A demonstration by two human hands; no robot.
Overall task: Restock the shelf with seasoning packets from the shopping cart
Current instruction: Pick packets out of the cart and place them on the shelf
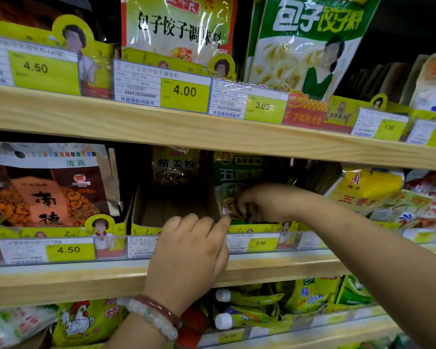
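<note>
On the middle shelf a green five-spice seasoning packet [233, 177] stands upright in a yellow display box [259, 227]. My right hand [264, 201] reaches into that box, fingers curled on the packet's lower part. My left hand [190, 250], with two bracelets at the wrist, rests against the front lip of the neighbouring cardboard box [146, 225]; its fingers touch the box edge and hold no packet. That box is mostly bare inside, with one brown ginger-powder packet [174, 167] at its back. The shopping cart is out of view.
Wooden shelf boards [61, 278] carry clear price-tag strips. Large orange-brown bags [45, 190] fill the left, yellow five-spice packets [368, 190] the right. Dumpling seasoning bags [179, 26] stand on the upper shelf, chicken-essence bags [86, 321] and capped tubes [247, 319] below.
</note>
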